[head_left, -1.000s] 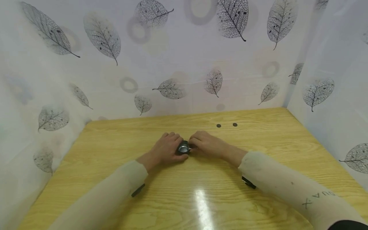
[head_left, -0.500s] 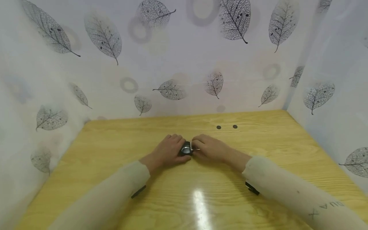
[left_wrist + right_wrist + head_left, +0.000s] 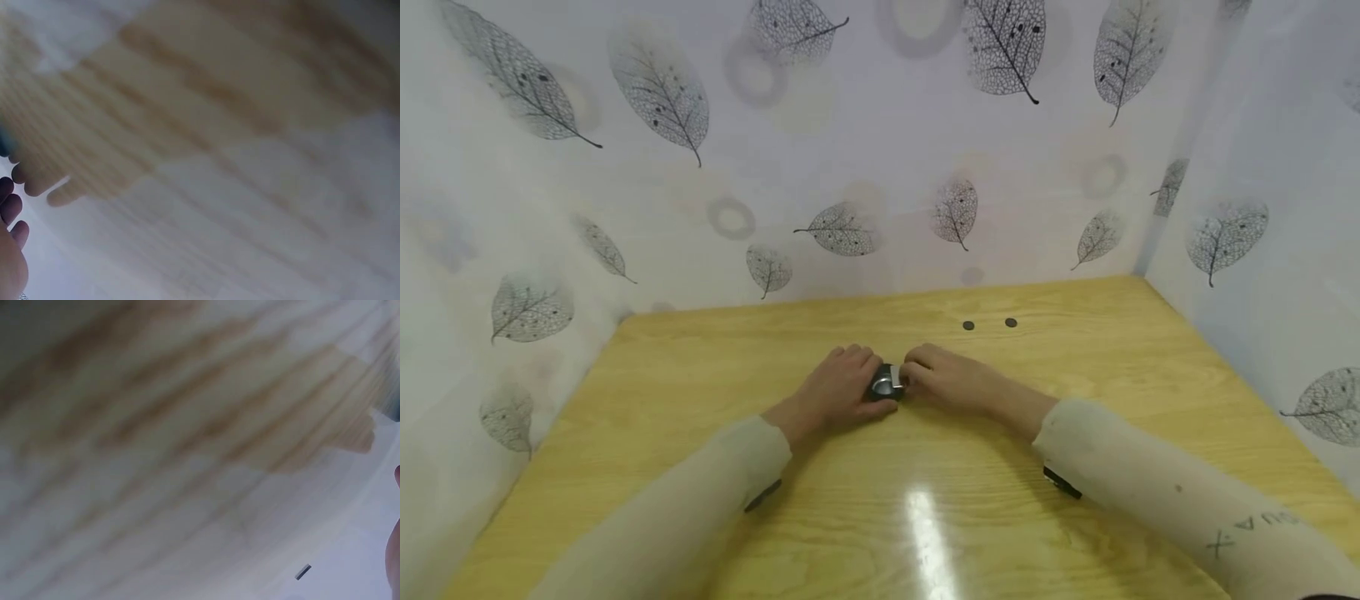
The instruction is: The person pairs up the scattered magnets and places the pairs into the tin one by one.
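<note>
Near the middle of the table, my left hand [image 3: 841,387] grips a small black object [image 3: 875,392] with a round silvery face; its exact kind is too small to tell. A pale flat tab [image 3: 896,376] stands at its right side. My right hand [image 3: 949,379] pinches at that tab with curled fingers, close against the object. The left wrist view catches only some fingers of the left hand [image 3: 12,269] at its left edge. In the right wrist view, a sliver of the right hand [image 3: 393,559] shows at the right edge, and the held object is mostly hidden.
Two small dark discs [image 3: 968,326] lie apart on the wooden table [image 3: 737,350], behind and right of my hands. A leaf-patterned white curtain [image 3: 880,150] closes off the back and both sides. Light glares off the table's front part.
A thin line between the object and the right fingers half a second ago now shows as a wider pale tab at the object's right side. Both hands stay nearly in place; the discs stay put.
</note>
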The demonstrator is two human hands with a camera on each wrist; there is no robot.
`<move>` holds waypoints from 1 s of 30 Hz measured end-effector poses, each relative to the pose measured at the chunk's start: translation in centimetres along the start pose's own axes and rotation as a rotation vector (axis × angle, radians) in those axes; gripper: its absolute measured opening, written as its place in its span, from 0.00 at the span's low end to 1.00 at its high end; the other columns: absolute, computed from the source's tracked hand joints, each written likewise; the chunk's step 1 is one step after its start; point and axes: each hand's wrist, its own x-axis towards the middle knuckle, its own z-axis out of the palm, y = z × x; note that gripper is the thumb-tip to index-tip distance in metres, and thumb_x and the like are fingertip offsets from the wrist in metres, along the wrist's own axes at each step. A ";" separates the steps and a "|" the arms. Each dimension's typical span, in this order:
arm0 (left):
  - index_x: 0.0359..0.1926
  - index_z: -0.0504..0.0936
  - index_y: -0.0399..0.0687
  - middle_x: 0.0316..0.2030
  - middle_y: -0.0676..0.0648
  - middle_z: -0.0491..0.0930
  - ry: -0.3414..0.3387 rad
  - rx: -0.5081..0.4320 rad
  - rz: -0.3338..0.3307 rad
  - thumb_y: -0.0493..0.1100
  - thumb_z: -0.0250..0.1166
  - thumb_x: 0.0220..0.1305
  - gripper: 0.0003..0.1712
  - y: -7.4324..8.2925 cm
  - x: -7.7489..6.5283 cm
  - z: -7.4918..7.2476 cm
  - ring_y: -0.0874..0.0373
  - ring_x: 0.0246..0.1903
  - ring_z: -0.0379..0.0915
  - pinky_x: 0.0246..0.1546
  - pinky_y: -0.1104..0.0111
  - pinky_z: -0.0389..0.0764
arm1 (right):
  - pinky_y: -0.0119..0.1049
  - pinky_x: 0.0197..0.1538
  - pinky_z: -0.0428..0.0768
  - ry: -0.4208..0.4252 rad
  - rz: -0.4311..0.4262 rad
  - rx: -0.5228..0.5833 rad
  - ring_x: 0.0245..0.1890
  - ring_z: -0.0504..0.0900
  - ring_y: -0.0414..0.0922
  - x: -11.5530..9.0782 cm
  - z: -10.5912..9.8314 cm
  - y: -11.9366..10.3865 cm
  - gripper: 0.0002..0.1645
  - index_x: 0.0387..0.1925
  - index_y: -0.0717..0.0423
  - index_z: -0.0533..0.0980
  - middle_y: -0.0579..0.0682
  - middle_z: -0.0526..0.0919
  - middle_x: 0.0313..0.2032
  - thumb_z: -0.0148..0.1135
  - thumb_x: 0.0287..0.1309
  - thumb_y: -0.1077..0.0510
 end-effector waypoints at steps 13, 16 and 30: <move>0.50 0.77 0.47 0.43 0.50 0.78 -0.007 -0.027 -0.001 0.73 0.57 0.63 0.35 0.5 -0.2 0.0 0.57 0.42 0.70 0.48 0.62 0.71 | 0.37 0.51 0.81 0.012 0.010 0.016 0.49 0.79 0.46 -0.2 0.3 -0.7 0.15 0.51 0.53 0.76 0.55 0.78 0.51 0.66 0.62 0.59; 0.51 0.77 0.48 0.43 0.51 0.77 -0.008 -0.009 -0.011 0.74 0.56 0.63 0.36 0.4 -0.2 -0.1 0.57 0.42 0.69 0.48 0.62 0.71 | 0.36 0.51 0.81 0.027 0.006 0.006 0.49 0.79 0.46 -0.1 0.3 -0.6 0.17 0.51 0.52 0.77 0.55 0.78 0.51 0.68 0.60 0.60; 0.49 0.77 0.49 0.41 0.51 0.77 0.004 -0.023 0.001 0.73 0.57 0.63 0.34 0.3 -0.5 -0.3 0.58 0.40 0.69 0.45 0.63 0.71 | 0.36 0.52 0.81 0.053 -0.026 0.036 0.49 0.79 0.47 0.3 0.6 -0.6 0.17 0.52 0.52 0.78 0.56 0.78 0.51 0.67 0.61 0.60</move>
